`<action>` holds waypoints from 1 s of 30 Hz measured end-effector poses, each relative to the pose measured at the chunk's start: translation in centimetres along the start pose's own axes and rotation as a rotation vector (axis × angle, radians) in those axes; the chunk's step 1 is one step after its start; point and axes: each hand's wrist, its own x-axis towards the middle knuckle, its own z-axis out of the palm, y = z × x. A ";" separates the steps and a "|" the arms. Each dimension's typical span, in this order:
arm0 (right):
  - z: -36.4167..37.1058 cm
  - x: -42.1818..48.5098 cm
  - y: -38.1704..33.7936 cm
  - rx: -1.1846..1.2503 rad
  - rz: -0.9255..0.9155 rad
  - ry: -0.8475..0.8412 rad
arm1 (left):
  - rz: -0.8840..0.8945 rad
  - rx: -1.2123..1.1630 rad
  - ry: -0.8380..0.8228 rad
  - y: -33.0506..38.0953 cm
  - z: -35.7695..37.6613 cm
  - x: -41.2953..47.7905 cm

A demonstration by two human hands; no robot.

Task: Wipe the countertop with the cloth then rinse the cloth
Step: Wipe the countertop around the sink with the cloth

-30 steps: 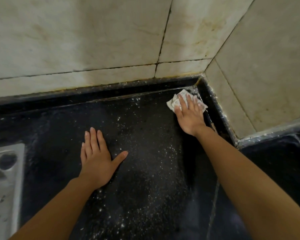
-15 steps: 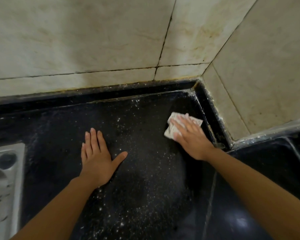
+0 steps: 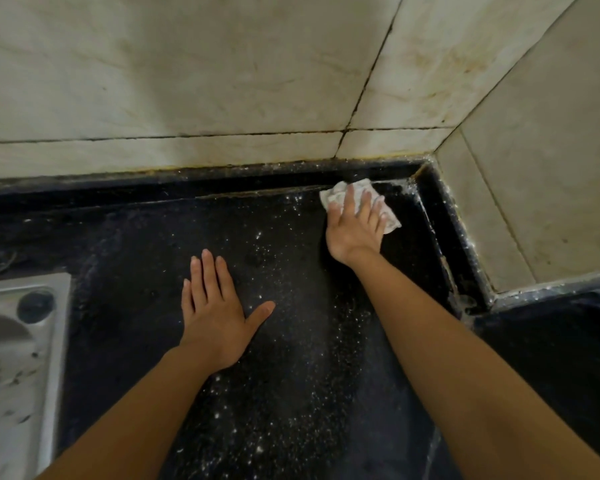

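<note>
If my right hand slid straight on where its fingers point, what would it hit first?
Probably the raised black ledge at the back of the countertop, just past the cloth under your right hand; tiled wall behind it.

On the countertop [image 3: 291, 358], near its back right corner: cloth [image 3: 335, 199], just short of the back edge and under the flat fingers of the right hand [image 3: 355, 233]. Nearer the middle, left of and before the cloth, well apart from it: left hand [image 3: 213, 317], palm down on the surface. Set in at the left edge: sink [image 3: 14, 358]. Behind the back edge: tiled wall [image 3: 187, 81]. Along the right edge: side wall [image 3: 551, 150], meeting the back one at the corner.
</note>
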 end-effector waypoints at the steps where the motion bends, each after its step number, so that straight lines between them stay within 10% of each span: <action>1: 0.3 -0.6 -0.5 -0.009 -0.038 -0.020 | -0.001 0.002 -0.002 0.0 0.0 0.0; 12: 0.5 -6.4 1.4 -0.171 -0.606 -0.214 | -0.013 -0.014 -0.003 -0.1 0.0 0.3; 22: -2.9 -1.3 9.1 -0.078 -0.017 -0.042 | -0.010 -0.007 -0.012 -0.2 0.2 0.4; 30: -1.0 -7.4 8.7 -0.083 -0.145 -0.124 | 0.003 -0.003 0.029 -0.2 0.3 0.2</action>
